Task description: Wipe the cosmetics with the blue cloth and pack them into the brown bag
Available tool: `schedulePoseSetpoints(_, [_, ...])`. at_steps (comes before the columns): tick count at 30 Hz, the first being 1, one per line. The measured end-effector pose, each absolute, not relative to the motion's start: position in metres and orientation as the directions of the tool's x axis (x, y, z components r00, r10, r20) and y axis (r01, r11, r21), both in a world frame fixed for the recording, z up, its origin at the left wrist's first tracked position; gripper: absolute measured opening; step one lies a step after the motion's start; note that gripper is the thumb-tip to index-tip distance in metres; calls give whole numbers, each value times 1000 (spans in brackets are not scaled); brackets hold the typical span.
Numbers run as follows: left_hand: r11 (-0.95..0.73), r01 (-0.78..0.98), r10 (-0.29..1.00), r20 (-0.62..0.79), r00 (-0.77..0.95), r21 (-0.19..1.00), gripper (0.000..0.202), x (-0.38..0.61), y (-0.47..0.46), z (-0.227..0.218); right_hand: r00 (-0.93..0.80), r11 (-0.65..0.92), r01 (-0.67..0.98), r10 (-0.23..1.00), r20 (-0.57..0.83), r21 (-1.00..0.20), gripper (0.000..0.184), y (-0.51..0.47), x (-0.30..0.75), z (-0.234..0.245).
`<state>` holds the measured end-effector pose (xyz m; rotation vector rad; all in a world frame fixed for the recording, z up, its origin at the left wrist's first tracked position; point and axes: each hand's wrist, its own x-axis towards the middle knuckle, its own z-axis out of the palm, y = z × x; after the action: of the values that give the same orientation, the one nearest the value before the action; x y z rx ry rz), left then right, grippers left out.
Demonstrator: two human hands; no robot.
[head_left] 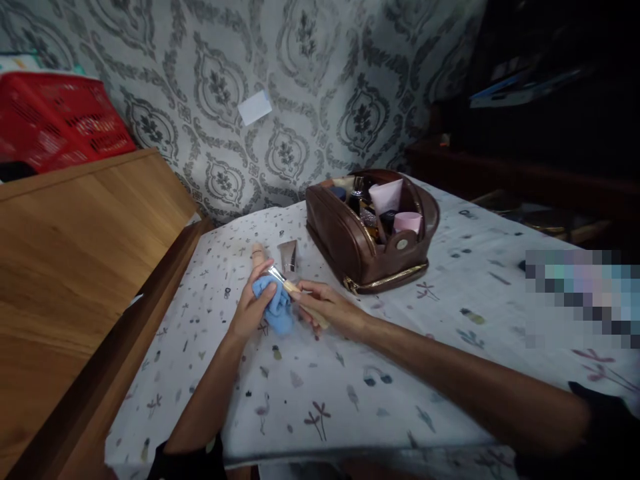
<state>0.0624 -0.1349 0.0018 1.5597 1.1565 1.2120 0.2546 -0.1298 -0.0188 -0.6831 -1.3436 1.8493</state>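
Note:
My left hand [251, 305] is closed on a small blue cloth [277, 308], wrapped around the silver ferrule end of a makeup brush [300, 297]. My right hand [327, 308] grips the brush by its pale wooden handle, just right of the cloth. Both hands hover low over a white tablecloth with small prints [350, 380]. Just beyond my left hand stand a beige tube [257, 254] and a small taupe tube [289, 257].
An open brown leather cosmetics bag [360, 247] with several bottles and tubes stands behind my right hand. A wooden board [75, 267] borders the table's left side, with a red basket [55, 117] behind it. A patterned wall is at the back, dark furniture at right.

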Motion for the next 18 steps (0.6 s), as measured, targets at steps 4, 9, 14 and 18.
schedulePoseSetpoints(4, [-202, 104, 977, 194, 87, 974, 53, 63, -135, 3, -590, -214, -202, 805, -55, -956, 56, -129, 256, -18])
schedulePoseSetpoints(9, [-169, 93, 985, 164, 54, 981, 45, 61, -134, 3, -597, -206, -196, 801, -50, -959, 62, -122, 256, -25])
schedulePoseSetpoints(14, [-159, 146, 987, 152, 56, 976, 42, 59, -134, 2, -511, -27, -144, 858, 51, -989, 52, -119, 255, -29])
schedulePoseSetpoints(18, [-160, 177, 987, 152, 59, 971, 39, 57, -134, -1, -413, 191, -60, 889, 199, -980, 37, -119, 257, -30])
